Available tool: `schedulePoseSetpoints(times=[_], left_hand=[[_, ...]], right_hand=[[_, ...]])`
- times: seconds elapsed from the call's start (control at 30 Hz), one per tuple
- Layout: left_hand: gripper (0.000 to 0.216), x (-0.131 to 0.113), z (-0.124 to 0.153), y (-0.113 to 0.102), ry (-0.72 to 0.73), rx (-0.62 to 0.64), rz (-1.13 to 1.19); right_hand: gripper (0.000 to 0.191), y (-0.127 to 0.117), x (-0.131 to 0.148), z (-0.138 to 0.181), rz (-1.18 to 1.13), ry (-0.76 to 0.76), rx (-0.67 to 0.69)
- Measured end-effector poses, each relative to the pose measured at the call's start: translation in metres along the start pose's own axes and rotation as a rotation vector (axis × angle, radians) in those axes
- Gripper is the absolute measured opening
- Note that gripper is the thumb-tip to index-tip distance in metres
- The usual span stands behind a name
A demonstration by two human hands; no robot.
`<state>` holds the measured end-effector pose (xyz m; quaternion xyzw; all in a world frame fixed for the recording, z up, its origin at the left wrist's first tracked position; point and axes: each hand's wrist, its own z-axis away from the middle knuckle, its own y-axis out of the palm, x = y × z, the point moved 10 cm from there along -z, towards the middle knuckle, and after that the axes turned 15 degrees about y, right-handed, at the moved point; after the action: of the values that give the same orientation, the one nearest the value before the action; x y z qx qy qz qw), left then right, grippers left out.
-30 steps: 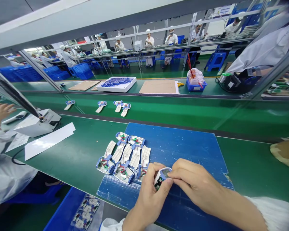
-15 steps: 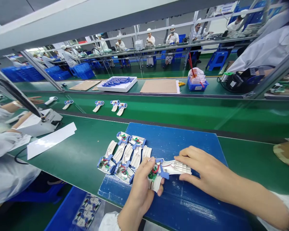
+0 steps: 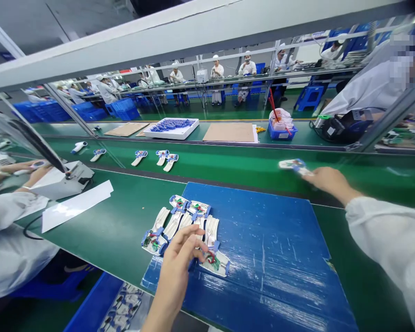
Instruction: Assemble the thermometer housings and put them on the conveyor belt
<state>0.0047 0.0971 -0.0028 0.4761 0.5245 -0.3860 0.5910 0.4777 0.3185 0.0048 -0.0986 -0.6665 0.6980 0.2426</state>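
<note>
Fingers of the right hand [image 3: 328, 181] pinch a shell [image 3: 292, 164] past the far right corner of the board [image 3: 269, 244], where a light end-grip should suffice, the left hand [image 3: 180, 251] loosely parted over other shells [image 3: 212, 229].

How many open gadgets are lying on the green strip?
4: a left gadget, a middle gadget, a close pair to their right. The right hand holds another gadget, uncounted. More may hide far left.

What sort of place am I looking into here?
Most likely an electronics assembly line in a factory: wired units sit in rows on a blue board, more lie along the green belt, and workers in white line the background.
</note>
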Motion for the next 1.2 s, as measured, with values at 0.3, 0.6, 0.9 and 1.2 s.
schedulePoseSetpoints(times=[0.3,0.6,0.9,1.2], left_hand=[[0.019,-0.012,0.004,-0.040,0.190,-0.012,-0.524],[0.018,-0.026,0.008,-0.025,0.292,-0.011,-0.597],[0.022,-0.001,0.028,-0.030,0.215,-0.026,-0.511],[0.059,0.047,0.036,0.039,-0.084,0.194,-0.074]], right_hand=[[0.025,0.029,0.105,0.127,-0.166,-0.653,-0.100],[0.021,0.088,0.243,0.328,0.004,-1.394,0.141],[0.016,0.067,0.195,0.302,0.064,-1.317,0.175],[0.012,0.041,0.137,0.315,-0.206,-1.141,0.094]])
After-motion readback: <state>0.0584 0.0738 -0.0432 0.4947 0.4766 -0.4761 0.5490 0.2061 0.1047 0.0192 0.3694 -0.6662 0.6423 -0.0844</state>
